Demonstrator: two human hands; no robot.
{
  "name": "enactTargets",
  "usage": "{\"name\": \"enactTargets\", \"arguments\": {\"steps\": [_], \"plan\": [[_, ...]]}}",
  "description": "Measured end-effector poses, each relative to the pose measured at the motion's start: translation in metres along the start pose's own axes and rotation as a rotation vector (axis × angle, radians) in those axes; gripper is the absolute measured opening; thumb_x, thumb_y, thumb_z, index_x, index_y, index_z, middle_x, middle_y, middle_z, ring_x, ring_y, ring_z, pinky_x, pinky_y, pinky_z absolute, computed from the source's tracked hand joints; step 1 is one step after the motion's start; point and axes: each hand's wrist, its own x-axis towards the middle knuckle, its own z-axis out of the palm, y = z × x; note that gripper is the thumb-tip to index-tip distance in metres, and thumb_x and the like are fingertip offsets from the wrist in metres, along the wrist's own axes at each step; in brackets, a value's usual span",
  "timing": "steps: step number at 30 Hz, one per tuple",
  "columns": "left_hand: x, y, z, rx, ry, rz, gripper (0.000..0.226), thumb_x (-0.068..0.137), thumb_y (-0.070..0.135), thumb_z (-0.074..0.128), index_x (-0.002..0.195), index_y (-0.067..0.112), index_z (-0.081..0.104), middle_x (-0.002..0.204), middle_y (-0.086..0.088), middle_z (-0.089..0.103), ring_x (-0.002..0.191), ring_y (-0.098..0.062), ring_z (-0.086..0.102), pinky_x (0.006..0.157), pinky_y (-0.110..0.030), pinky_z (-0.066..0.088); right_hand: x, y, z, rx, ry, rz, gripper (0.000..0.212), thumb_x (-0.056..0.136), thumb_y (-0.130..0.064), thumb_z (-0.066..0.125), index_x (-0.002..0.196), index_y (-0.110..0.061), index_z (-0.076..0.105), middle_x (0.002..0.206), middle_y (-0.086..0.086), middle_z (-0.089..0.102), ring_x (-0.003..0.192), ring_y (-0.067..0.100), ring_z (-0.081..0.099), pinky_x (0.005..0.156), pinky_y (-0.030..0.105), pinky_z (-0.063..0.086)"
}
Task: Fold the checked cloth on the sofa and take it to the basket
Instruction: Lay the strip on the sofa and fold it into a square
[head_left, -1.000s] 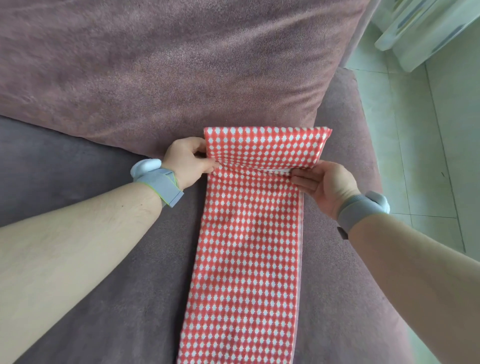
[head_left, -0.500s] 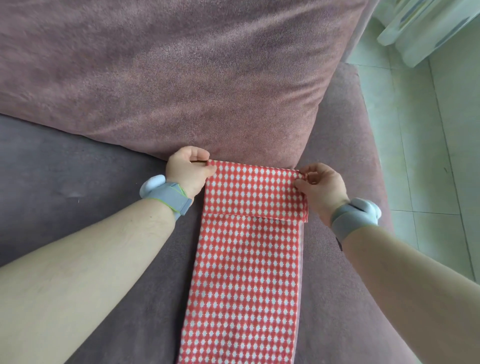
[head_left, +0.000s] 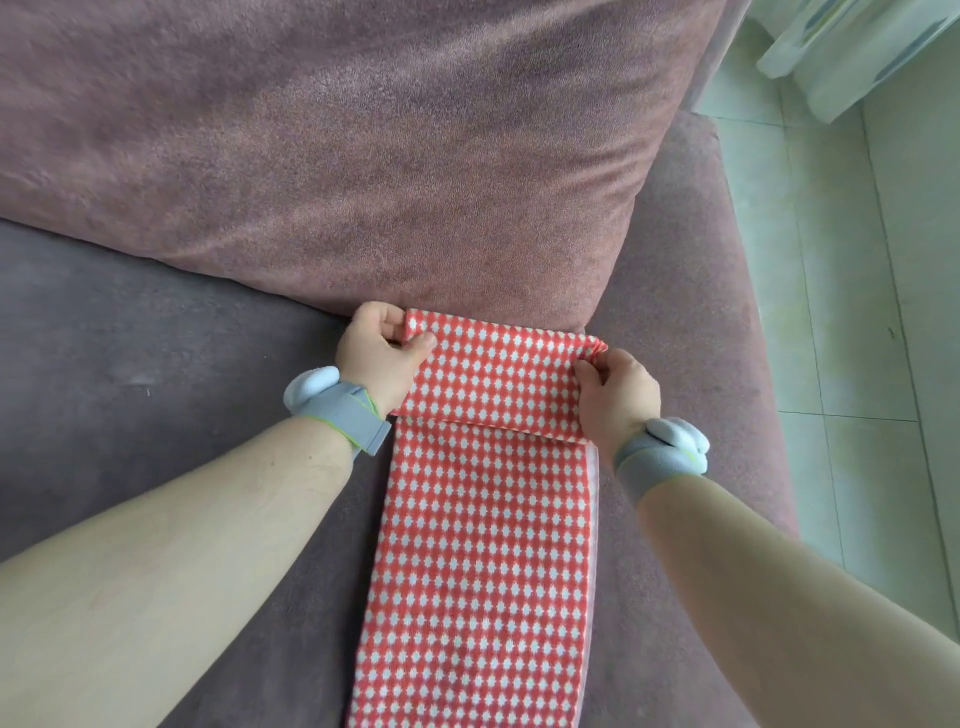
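The checked cloth (head_left: 483, 519) lay on the sofa seat (head_left: 182, 415) as a long narrow strip running away from me toward the back cushion (head_left: 337, 156), its far end doubled over into a short flap just at the foot of that cushion.

From the head camera, the only view I had, my left hand (head_left: 376, 353) pinched the far left corner of the fold, thumb on top and fingers curled under the fabric. My right hand (head_left: 615, 395) pinched the far right corner the same way, where the cloth bunched into small pleats between my fingertips. A grey wrist strap sat on each arm. The basket was nowhere in the frame; only pale floor tiles (head_left: 857, 364) and part of a white object (head_left: 857, 47) showed to the right of the sofa.

I judged the fold only begun, with most of the strip undone. The risks I saw were these: the right corner, already gathered, could set a crooked crease if I pressed it down as it was; uneven pulls from the two hands would skew the flap off the strip's long edges, and a pale edge was already peeking out along the right side; and the soft seat could let the lower layer creep as I turned the cloth over again.
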Motion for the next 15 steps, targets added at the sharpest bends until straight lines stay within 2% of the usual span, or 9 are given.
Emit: {"name": "enactTargets", "arguments": {"steps": [2,3,5,6,7,9,11,13,15], "plan": [[-0.011,-0.001,-0.001,0.182,0.072,0.085,0.036,0.076,0.028,0.074,0.101,0.015,0.052,0.099,0.0,0.053,0.087,-0.019,0.057,0.084,-0.032,0.045,-0.004,-0.005,-0.005,-0.017,0.072,0.006,0.022,0.091,-0.03,0.058,0.104,-0.013,0.061,0.101,0.007,0.063,0.091,0.031,0.061,0.072,0.03,0.042],[-0.019,-0.002,-0.001,0.303,0.149,0.234,0.036,0.076,0.029,0.072,0.101,0.014,0.051,0.107,-0.006,0.049,0.095,-0.025,0.053,0.087,-0.034,0.041,-0.011,-0.007,-0.007,-0.012,0.162,-0.036,0.026,0.089,-0.029,0.059,0.109,-0.012,0.058,0.111,0.011,0.059,0.095,0.033,0.059,0.075,0.034,0.044],[-0.038,-0.007,0.004,0.495,0.197,0.644,0.03,0.076,0.031,0.064,0.097,0.015,0.05,0.114,-0.011,0.045,0.103,-0.03,0.045,0.089,-0.041,0.036,-0.035,-0.008,-0.002,-0.085,0.303,-0.308,0.037,0.086,-0.029,0.057,0.118,-0.011,0.054,0.125,0.018,0.052,0.108,0.038,0.055,0.087,0.045,0.046],[-0.047,-0.013,0.009,0.568,0.116,0.812,0.029,0.078,0.033,0.059,0.1,0.016,0.052,0.119,-0.009,0.045,0.109,-0.03,0.044,0.093,-0.044,0.034,-0.05,-0.007,0.006,-0.172,0.267,-0.487,0.043,0.087,-0.032,0.053,0.125,-0.013,0.051,0.134,0.019,0.048,0.119,0.038,0.05,0.097,0.05,0.041],[-0.053,-0.022,0.016,0.645,0.013,0.904,0.033,0.08,0.036,0.056,0.107,0.017,0.054,0.128,-0.008,0.045,0.12,-0.031,0.042,0.1,-0.046,0.032,-0.065,0.0,0.016,-0.273,0.148,-0.622,0.05,0.089,-0.037,0.047,0.135,-0.017,0.046,0.145,0.017,0.041,0.133,0.036,0.039,0.107,0.051,0.032],[-0.05,-0.038,0.023,0.825,-0.126,0.911,0.054,0.085,0.043,0.048,0.13,0.014,0.051,0.149,-0.008,0.038,0.139,-0.03,0.032,0.112,-0.048,0.023,-0.069,0.015,0.024,-0.467,-0.119,-0.681,0.063,0.095,-0.053,0.028,0.152,-0.027,0.021,0.163,0.006,0.014,0.15,0.026,0.006,0.12,0.047,0.007],[-0.037,-0.055,0.03,1.007,-0.186,0.872,0.067,0.089,0.05,0.038,0.144,0.012,0.037,0.157,-0.005,0.021,0.145,-0.026,0.019,0.116,-0.049,0.018,-0.048,0.034,0.03,-0.605,-0.253,-0.622,0.068,0.093,-0.064,0.009,0.152,-0.034,-0.01,0.163,-0.008,-0.011,0.146,0.014,-0.022,0.119,0.046,-0.011],[-0.029,-0.064,0.036,1.063,-0.239,0.851,0.071,0.09,0.053,0.033,0.149,0.013,0.026,0.158,-0.005,0.014,0.146,-0.025,0.012,0.117,-0.049,0.014,-0.03,0.045,0.038,-0.663,-0.298,-0.605,0.069,0.09,-0.069,0.002,0.146,-0.038,-0.025,0.157,-0.015,-0.025,0.141,0.009,-0.031,0.117,0.044,-0.017],[-0.024,-0.066,0.04,1.073,-0.283,0.829,0.072,0.089,0.053,0.031,0.149,0.014,0.023,0.158,-0.006,0.017,0.146,-0.025,0.012,0.117,-0.049,0.012,-0.021,0.044,0.041,-0.686,-0.342,-0.579,0.07,0.088,-0.072,0.0,0.142,-0.039,-0.03,0.151,-0.017,-0.032,0.139,0.008,-0.034,0.117,0.044,-0.019]]}}
